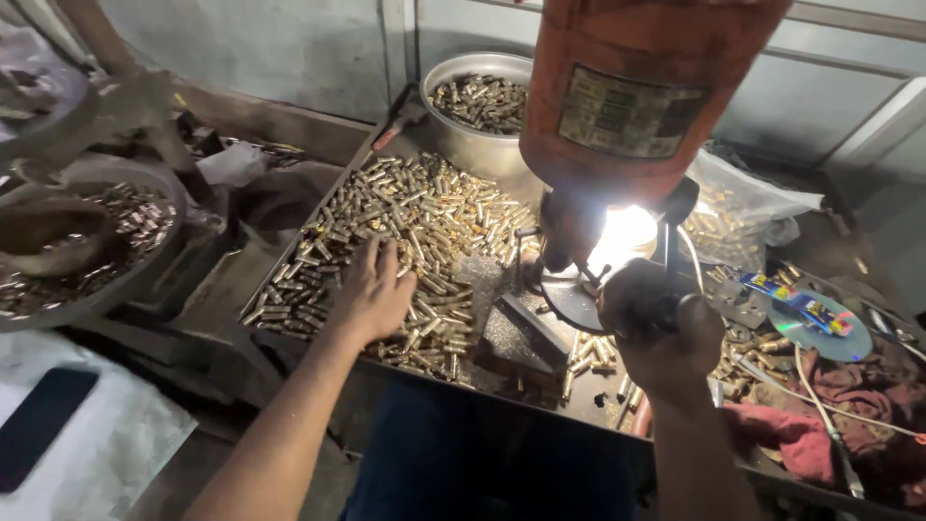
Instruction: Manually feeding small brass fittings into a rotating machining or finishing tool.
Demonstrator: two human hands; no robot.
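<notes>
My left hand (371, 294) lies palm down, fingers spread, on a heap of small brass cylinders (415, 217) spread over a dark metal tray (540, 391). My right hand (661, 328) is closed around a dark handle or knob under a bright work lamp (627, 232) at the base of a rust-orange machine body (641, 92). The lamp's glare hides what sits under the tool. More brass pieces (588, 352) lie beside a dark metal block (526, 323) between my hands.
A round metal bowl (463, 145) of brass pieces stands at the back. At far left is a pan (145, 275) with more pieces; a clear bag (748, 207) of them sits at right. A shiny disc (820, 333), red cloth (801, 439), white cable (820, 405) and a dark phone (39, 425) lie around.
</notes>
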